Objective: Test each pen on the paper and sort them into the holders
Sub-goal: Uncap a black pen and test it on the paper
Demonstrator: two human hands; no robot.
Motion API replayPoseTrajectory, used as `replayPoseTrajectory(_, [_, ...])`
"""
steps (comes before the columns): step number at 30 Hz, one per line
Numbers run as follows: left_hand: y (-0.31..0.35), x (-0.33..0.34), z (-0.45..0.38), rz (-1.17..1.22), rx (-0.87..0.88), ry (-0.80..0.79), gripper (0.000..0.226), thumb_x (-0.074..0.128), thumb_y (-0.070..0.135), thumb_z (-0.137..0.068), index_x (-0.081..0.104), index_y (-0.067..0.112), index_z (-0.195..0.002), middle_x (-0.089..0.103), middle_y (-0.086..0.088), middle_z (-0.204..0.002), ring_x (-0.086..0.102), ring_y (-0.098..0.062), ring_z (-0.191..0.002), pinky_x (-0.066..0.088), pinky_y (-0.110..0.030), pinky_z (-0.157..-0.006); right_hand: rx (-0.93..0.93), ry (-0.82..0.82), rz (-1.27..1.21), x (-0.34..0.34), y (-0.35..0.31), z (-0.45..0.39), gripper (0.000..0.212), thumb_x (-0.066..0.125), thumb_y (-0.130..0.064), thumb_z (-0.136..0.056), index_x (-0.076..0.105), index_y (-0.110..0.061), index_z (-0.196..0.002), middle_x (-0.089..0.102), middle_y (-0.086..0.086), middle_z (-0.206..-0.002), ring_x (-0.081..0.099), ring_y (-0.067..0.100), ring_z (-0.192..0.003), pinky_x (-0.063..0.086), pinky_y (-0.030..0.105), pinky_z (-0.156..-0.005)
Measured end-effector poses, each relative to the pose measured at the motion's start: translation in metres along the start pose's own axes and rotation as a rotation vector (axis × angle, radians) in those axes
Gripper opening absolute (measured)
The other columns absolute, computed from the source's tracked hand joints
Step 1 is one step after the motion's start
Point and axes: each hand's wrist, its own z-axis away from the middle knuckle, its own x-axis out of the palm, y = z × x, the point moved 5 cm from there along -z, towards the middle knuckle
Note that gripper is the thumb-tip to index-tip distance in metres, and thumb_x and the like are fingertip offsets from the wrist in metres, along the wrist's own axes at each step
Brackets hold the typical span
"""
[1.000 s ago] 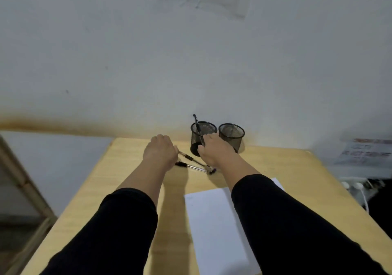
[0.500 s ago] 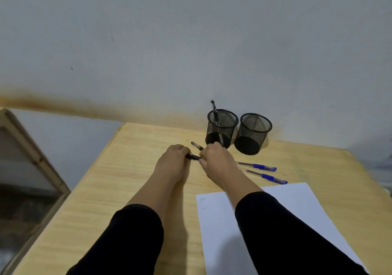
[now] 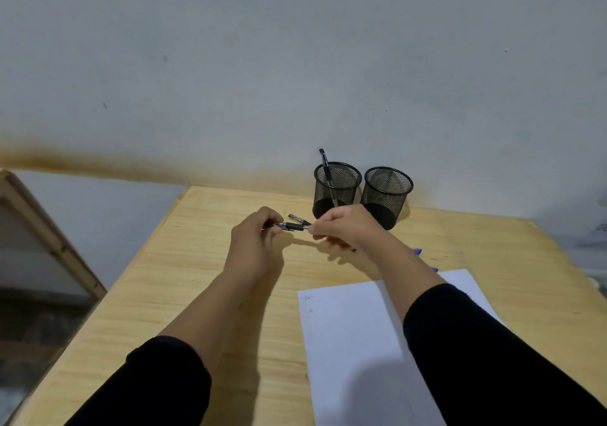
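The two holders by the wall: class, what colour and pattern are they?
Black wire mesh, both holders; clearest in the head view.

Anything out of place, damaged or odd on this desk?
Nothing stands out. Both holders stand upright, one pen in the left one; the paper lies flat; both hands hold a black pen.

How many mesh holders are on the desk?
2: the left holder, with one pen standing in it, and the right holder beside it, both at the desk's far edge by the wall.
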Motion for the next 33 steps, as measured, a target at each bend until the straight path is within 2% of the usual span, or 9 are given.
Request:
replayPoseTrajectory(4, [0.011, -0.001, 0.011, 0.056, 0.016, 0.045, 0.016, 0.052, 0.002, -0.088, 0.064, 0.012, -0.092, 0.064, 0.003, -0.081, 0.055, -0.004, -0.07, 0.037, -0.001, -0.063, 0.066, -0.132, -0.644, 0.001, 0.008, 0.016, 0.017, 0.069, -0.01, -0.08, 0.066, -0.003, -0.095, 0.071, 0.013, -0.081, 0.069, 0.015, -0.057, 0.056, 0.019, -0.049])
replayPoseTrajectory(6, [0.021, 0.003, 0.016, 0.053, 0.056, 0.048, 0.017, 0.051, 0.004, -0.09, 0.065, 0.012, -0.095, 0.063, 0.006, -0.082, 0.054, -0.001, -0.069, 0.036, 0.0, -0.064, 0.001, -0.092, -0.74, 0.004, 0.011, 0.021, 0.015, 0.065, -0.013, -0.084, 0.063, -0.004, -0.096, 0.071, 0.01, -0.074, 0.068, 0.012, -0.054, 0.052, 0.016, -0.044])
replayPoseTrajectory(11, [0.045, 0.019, 0.024, -0.029, 0.187, -0.05, 0.028, 0.045, 0.001, -0.091, 0.067, 0.012, -0.105, 0.064, 0.0, -0.093, 0.054, -0.013, -0.08, 0.036, 0.0, -0.07, -0.118, 0.041, -0.6, 0.02, 0.01, 0.031, 0.016, 0.054, -0.016, -0.093, 0.055, -0.009, -0.078, 0.056, 0.009, -0.064, 0.05, 0.003, -0.038, 0.035, 0.014, -0.035])
replayPoseTrajectory(15, [0.025, -0.01, 0.021, -0.031, -0.01, 0.078, 0.024, 0.048, -0.008, -0.084, 0.066, 0.002, -0.096, 0.058, -0.008, -0.084, 0.05, -0.019, -0.079, 0.036, -0.005, -0.058, -0.199, 0.192, -0.711, -0.005, 0.008, 0.041, 0.02, 0.049, -0.012, -0.095, 0.051, -0.008, -0.075, 0.053, 0.003, -0.05, 0.043, 0.004, -0.034, 0.029, 0.014, -0.032])
replayPoseTrajectory(18, [-0.003, -0.025, 0.026, -0.182, -0.102, -0.01, 0.025, 0.044, -0.003, -0.088, 0.065, 0.008, -0.092, 0.064, -0.01, -0.091, 0.053, -0.019, -0.083, 0.034, -0.019, -0.066, -0.232, 0.228, -0.705, -0.031, 0.012, 0.049, 0.019, 0.049, -0.01, -0.094, 0.053, -0.007, -0.076, 0.053, 0.004, -0.05, 0.045, 0.005, -0.035, 0.03, 0.015, -0.031])
replayPoseTrajectory(21, [0.001, -0.004, 0.039, -0.184, -0.016, -0.131, 0.018, 0.055, 0.006, -0.086, 0.066, 0.008, -0.1, 0.066, -0.006, -0.098, 0.057, -0.018, -0.092, 0.037, -0.022, -0.08, -0.184, 0.188, -0.643, -0.02, 0.018, 0.054, 0.015, 0.052, -0.011, -0.092, 0.058, -0.008, -0.079, 0.057, 0.006, -0.055, 0.049, 0.006, -0.037, 0.033, 0.015, -0.032])
replayPoseTrajectory(24, [0.0, 0.017, 0.049, -0.203, 0.032, -0.173, 0.021, 0.054, 0.003, -0.086, 0.068, 0.013, -0.098, 0.068, -0.004, -0.098, 0.058, -0.02, -0.096, 0.038, -0.021, -0.081, -0.118, 0.175, -0.613, -0.004, 0.028, 0.06, 0.012, 0.055, -0.014, -0.09, 0.065, -0.007, -0.087, 0.063, 0.007, -0.061, 0.054, 0.009, -0.044, 0.038, 0.016, -0.036])
replayPoseTrajectory(28, [-0.003, 0.018, 0.059, -0.216, 0.038, -0.137, 0.029, 0.05, -0.005, -0.085, 0.069, 0.011, -0.101, 0.071, -0.005, -0.102, 0.058, -0.021, -0.103, 0.035, -0.018, -0.083, -0.073, 0.224, -0.556, -0.004, 0.05, 0.067, 0.01, 0.059, -0.015, -0.089, 0.066, -0.008, -0.086, 0.063, 0.007, -0.064, 0.055, 0.011, -0.049, 0.041, 0.02, -0.042])
replayPoseTrajectory(33, [0.011, 0.012, 0.077, -0.207, 0.108, -0.034, 0.022, 0.056, 0.012, -0.088, 0.066, 0.014, -0.108, 0.067, 0.0, -0.112, 0.052, -0.019, -0.113, 0.03, -0.015, -0.088, -0.062, 0.289, -0.427, 0.001, 0.068, 0.078, 0.016, 0.058, -0.012, -0.087, 0.064, -0.018, -0.073, 0.055, 0.005, -0.06, 0.046, 0.01, -0.046, 0.033, 0.017, -0.036])
